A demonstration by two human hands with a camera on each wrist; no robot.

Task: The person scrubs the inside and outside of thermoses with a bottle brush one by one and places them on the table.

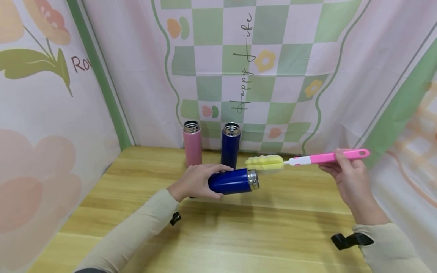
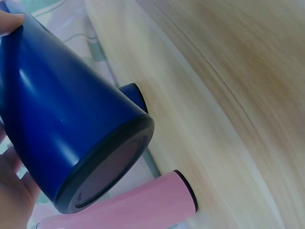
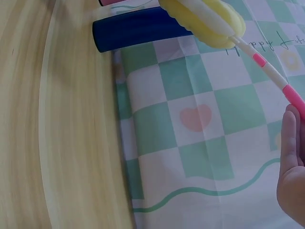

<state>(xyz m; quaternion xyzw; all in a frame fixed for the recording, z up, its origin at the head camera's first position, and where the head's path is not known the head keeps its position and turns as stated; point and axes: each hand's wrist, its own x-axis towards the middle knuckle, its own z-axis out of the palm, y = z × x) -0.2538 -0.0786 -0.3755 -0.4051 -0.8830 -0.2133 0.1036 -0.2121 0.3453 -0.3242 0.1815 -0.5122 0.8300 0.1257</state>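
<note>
My left hand (image 1: pixel 201 181) grips a blue thermos bottle (image 1: pixel 232 182) round its body and holds it on its side above the table. The bottle's steel mouth, uncapped, points right; its dark base shows in the left wrist view. In my right hand (image 1: pixel 353 182) is a bottle brush (image 1: pixel 327 157), held by its pink handle. Its yellow sponge head (image 1: pixel 264 163) points left, just above and beyond the bottle's mouth, outside it. Behind the held bottle, a pink bottle (image 1: pixel 192 144) and a second blue bottle (image 1: pixel 230 146) stand upright, both without lids.
The wooden table (image 1: pixel 218 235) lies under both arms. A printed curtain (image 1: pixel 273 91) with green checks hangs along its back edge, and more printed cloth (image 1: pixel 44 113) hangs at the left. Black straps (image 1: pixel 351 240) sit at both wrists.
</note>
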